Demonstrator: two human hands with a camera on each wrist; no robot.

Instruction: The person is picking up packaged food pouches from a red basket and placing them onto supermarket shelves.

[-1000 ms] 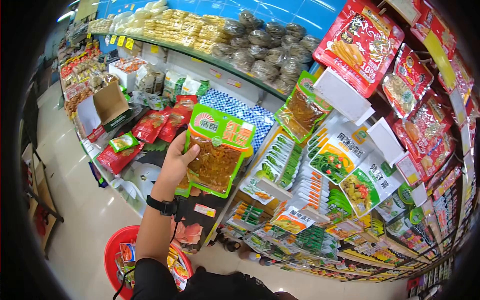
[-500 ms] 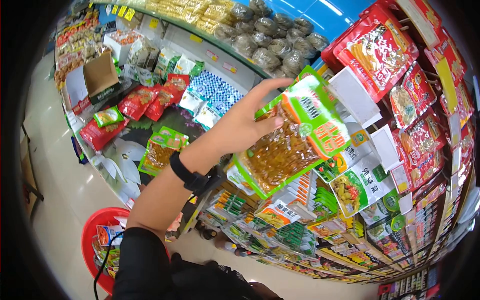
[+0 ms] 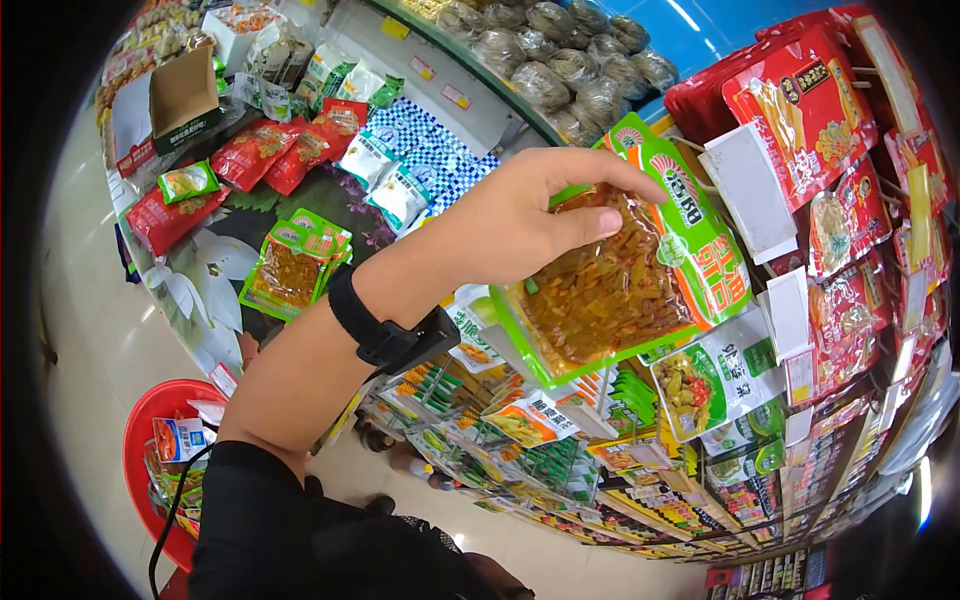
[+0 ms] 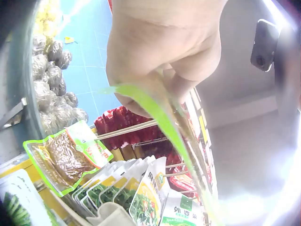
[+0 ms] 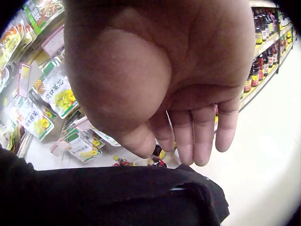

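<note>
My left hand (image 3: 530, 210) grips a green-edged pouch of brown pickled vegetables (image 3: 600, 290) by its upper side, thumb on the front. In the left wrist view the pouch's green edge (image 4: 160, 117) shows nearly side-on under the hand. A similar pouch (image 4: 70, 157) hangs from a rack hook there; in the head view the held pouch mostly hides it. More of these green pouches (image 3: 288, 265) lie on the dark flowered tabletop, left of the forearm. My right hand (image 5: 164, 70) hangs with relaxed fingers and holds nothing, seen only in the right wrist view, above dark clothing.
White cards (image 3: 750, 190) and red snack bags (image 3: 800, 110) hang on the rack at right. White vegetable packets (image 3: 715, 380) hang lower. Red bags (image 3: 258, 150) and an open carton (image 3: 185, 95) sit on the table. A red basket (image 3: 140, 450) with packets stands on the floor.
My left hand has carried the pouch from over the table rightward to the rack, tilting it. Pouches on the table have come into view. The head view has shifted to the right.
</note>
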